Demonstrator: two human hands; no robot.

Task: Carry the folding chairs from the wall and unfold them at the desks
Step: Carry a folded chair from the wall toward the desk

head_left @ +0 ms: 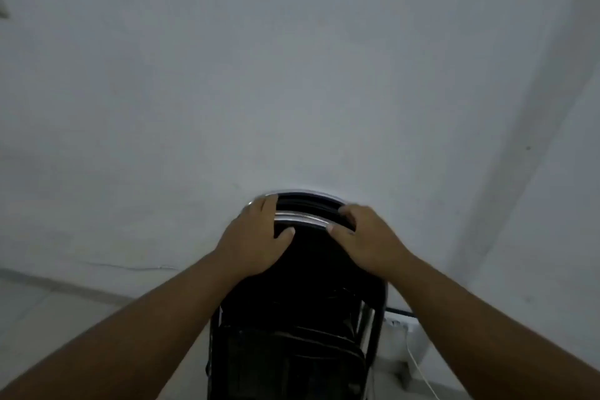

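Folding chairs (302, 318) are leaning folded against the white wall (292, 75), stacked one behind the other, with two silver top rails showing. The front chair (298, 269), black with a curved silver rail (302, 219) along its top, is standing upright directly below the camera; its feet are out of view. The left hand (256, 237) is gripping the left end of that rail, with its fingers curling over the far side and the thumb pressing on the near face of the black backrest. The right hand (367, 237) is holding the right end the same way — fingers hooked over the top, thumb lying on the near face. Both bare forearms are reaching in from the bottom corners. The back chair's rail (305, 195) is sitting just behind the front one, close to the wall — whether it is touching the wall cannot be told. Low at the right, beside the chairs, a white power strip (397, 323) is lying by the foot of the wall, and a thin white cable (420, 370) is trailing from it across the pale floor (48, 318).
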